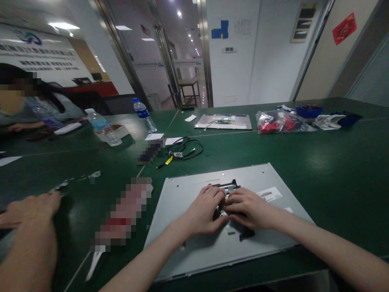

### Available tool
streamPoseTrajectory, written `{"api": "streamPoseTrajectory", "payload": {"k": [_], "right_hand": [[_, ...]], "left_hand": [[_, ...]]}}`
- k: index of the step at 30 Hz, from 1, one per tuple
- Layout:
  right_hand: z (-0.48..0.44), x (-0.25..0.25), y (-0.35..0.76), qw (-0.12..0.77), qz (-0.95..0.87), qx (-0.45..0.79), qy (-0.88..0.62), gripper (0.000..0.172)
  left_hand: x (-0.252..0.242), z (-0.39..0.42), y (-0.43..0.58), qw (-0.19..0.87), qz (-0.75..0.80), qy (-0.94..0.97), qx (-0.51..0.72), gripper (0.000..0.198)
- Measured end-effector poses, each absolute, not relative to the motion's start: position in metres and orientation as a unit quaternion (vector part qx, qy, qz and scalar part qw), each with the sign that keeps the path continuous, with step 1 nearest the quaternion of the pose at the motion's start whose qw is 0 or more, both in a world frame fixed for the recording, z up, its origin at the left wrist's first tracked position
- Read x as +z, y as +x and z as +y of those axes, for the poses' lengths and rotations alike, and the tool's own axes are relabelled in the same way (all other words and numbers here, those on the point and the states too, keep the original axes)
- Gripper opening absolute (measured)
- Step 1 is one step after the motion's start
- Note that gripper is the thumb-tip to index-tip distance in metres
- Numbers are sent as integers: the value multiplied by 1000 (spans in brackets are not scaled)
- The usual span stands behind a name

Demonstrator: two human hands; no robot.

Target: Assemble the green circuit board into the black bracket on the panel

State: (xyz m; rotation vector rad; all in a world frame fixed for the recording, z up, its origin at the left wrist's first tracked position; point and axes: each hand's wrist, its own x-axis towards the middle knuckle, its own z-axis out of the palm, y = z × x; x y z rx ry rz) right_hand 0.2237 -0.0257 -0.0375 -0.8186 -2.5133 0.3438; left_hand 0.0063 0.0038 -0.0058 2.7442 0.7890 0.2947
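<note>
A flat grey metal panel (188, 194), which looks like the back of a display panel, lies on the green table in front of me. My left hand (208, 209) and my right hand (249, 207) meet over its middle with curled fingers. Between them sits a small metal and black part, mostly covered, so what the fingers grip cannot be made out. A black bracket-like piece (233, 184) shows just beyond the fingertips, and another black piece (246, 234) lies below my right hand. Beside that hand is a white label (270, 194) on the panel.
Left of the panel lies a blurred-out reddish item (127, 211); another person's hand (33, 207) rests further left. Beyond are a coiled black cable (185, 149), water bottles (105, 127), a second panel (223, 121), a plastic bag with red items (279, 123) and blue bins (310, 111).
</note>
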Motion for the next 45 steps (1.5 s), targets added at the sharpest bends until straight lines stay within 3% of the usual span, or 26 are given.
{"api": "streamPoseTrajectory", "payload": {"k": [33, 45], "right_hand": [[-29, -41, 219, 241, -906, 132, -323, 12], [-30, -45, 218, 267, -886, 143, -351, 18]], "left_hand": [[-7, 2, 3, 129, 276, 946, 106, 30], [-6, 2, 8, 132, 271, 947, 109, 37]]}}
